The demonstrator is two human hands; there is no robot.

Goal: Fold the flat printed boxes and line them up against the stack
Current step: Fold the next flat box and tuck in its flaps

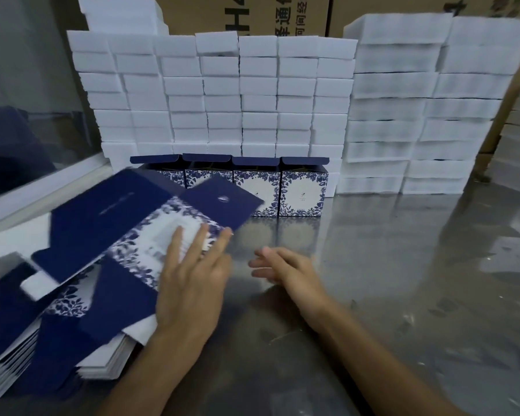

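A flat blue-and-white printed box (138,223) lies tilted across the pile of flat boxes (60,334) at the left; it looks blurred. My left hand (192,283) rests on its white printed panel, fingers spread. My right hand (285,268) hovers just above the metal table to the right, fingers apart and empty. Several folded boxes (303,187) with blue lids raised stand in a row against the white foam stack (222,94).
More white foam blocks (418,100) are piled at the back right, with brown cartons (300,13) behind. A white ledge (42,187) runs along the left. The shiny metal table (403,280) spreads out on the right.
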